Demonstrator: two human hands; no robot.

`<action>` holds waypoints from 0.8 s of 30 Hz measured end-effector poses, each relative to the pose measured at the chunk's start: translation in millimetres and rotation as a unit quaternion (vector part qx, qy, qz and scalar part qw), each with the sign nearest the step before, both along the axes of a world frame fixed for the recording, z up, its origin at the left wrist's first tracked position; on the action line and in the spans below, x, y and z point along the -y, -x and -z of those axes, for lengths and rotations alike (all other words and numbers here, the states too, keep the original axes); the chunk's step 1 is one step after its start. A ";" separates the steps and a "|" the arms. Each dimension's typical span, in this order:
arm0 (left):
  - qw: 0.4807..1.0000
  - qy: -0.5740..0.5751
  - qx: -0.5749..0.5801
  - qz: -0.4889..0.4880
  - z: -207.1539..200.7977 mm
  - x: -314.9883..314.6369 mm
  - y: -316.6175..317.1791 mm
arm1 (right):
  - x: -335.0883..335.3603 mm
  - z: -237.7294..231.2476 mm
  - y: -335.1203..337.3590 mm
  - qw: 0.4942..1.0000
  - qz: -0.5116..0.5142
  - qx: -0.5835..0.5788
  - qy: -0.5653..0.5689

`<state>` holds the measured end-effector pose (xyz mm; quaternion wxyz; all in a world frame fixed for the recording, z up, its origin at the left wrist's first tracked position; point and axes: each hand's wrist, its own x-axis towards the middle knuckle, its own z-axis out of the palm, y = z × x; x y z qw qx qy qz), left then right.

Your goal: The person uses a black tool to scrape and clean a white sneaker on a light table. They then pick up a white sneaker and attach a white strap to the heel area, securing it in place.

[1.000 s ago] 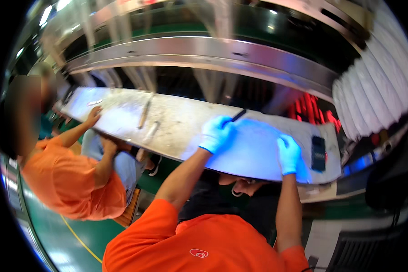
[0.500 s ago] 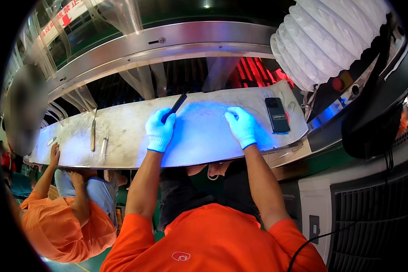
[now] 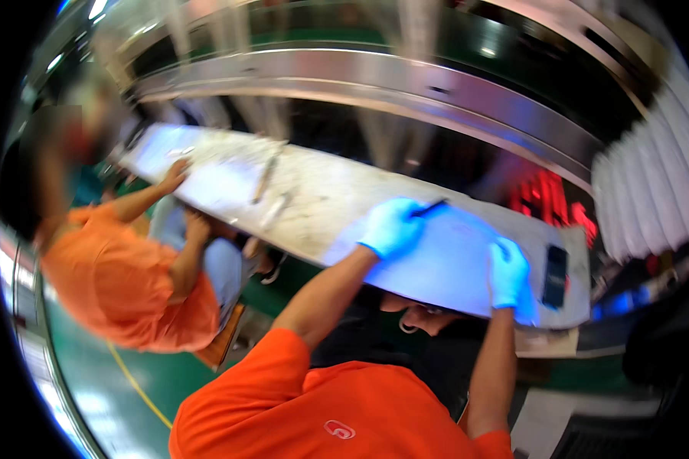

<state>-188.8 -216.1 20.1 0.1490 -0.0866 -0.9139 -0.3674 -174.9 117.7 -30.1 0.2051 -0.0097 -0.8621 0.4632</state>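
Observation:
My left hand [image 3: 393,227], in a glove lit blue, is closed round a slim black stick-like tool [image 3: 434,207] whose tip points away to the right. Its exact kind is blurred. Farther right, my gloved right hand [image 3: 509,273] hangs over the pale worktop [image 3: 337,180] with its fingers curled together. Whether anything is between those fingers cannot be made out. Blue light falls on the board around both hands. Just beyond the right hand lies a dark phone [image 3: 554,276].
Along the back runs a metal rail [image 3: 344,73] with clear plastic strips, and red light glows behind it. At far right hangs a white ribbed duct [image 3: 651,180]. A co-worker in orange [image 3: 130,275] sits left, near a long thin tool [image 3: 266,176] on the worktop.
My view has swung left and tilted, so the worktop now slopes down to the right and more of the co-worker shows. The black tool stays in my left hand.

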 end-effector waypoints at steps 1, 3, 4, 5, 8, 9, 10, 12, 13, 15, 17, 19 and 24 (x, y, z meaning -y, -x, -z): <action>1.000 -0.016 -0.012 0.007 1.3 1.1 -1.9 | -1.0 1.8 1.2 1.000 0.000 0.002 0.013; 0.999 -0.024 -0.028 -0.023 1.3 1.2 -5.4 | -7.9 12.1 7.9 1.000 -0.009 -0.018 -0.010; 0.999 -0.026 0.000 -0.026 -1.3 3.5 -6.7 | -7.6 12.4 8.9 0.999 -0.009 -0.019 -0.025; 0.999 -0.022 0.010 -0.028 7.2 6.3 -5.0 | -4.4 9.6 8.2 0.999 -0.020 -0.019 -0.028; 1.000 -0.014 0.013 -0.020 3.0 2.1 -5.8 | -4.9 4.2 6.0 0.999 -0.026 -0.015 -0.018; 1.000 -0.013 0.018 -0.017 2.5 2.6 -6.4 | -3.9 3.6 6.5 0.999 -0.027 -0.016 -0.020; 0.999 -0.016 0.025 -0.019 0.1 2.9 -6.2 | -5.6 5.2 7.5 0.999 -0.023 -0.019 -0.019; 0.999 -0.023 0.040 -0.021 -3.9 4.7 -7.0 | -8.9 8.9 10.4 0.999 -0.024 -0.015 -0.021; 0.999 -0.022 0.040 -0.018 -4.8 5.2 -6.5 | -10.1 10.3 11.9 0.999 -0.022 -0.014 -0.022; 0.999 -0.020 0.040 -0.011 -6.0 5.5 -6.7 | -12.3 13.8 14.0 1.000 -0.020 -0.011 -0.012; 0.999 -0.027 0.038 -0.016 -5.5 5.7 -7.2 | -11.3 13.5 14.7 1.000 -0.020 -0.008 -0.013; 0.999 -0.031 0.037 -0.018 -5.2 6.0 -7.4 | -11.7 12.8 14.1 0.999 -0.020 -0.006 -0.027; 0.998 -0.030 0.053 -0.020 -5.3 5.6 -7.3 | -14.8 15.7 15.7 1.000 -0.025 0.000 -0.018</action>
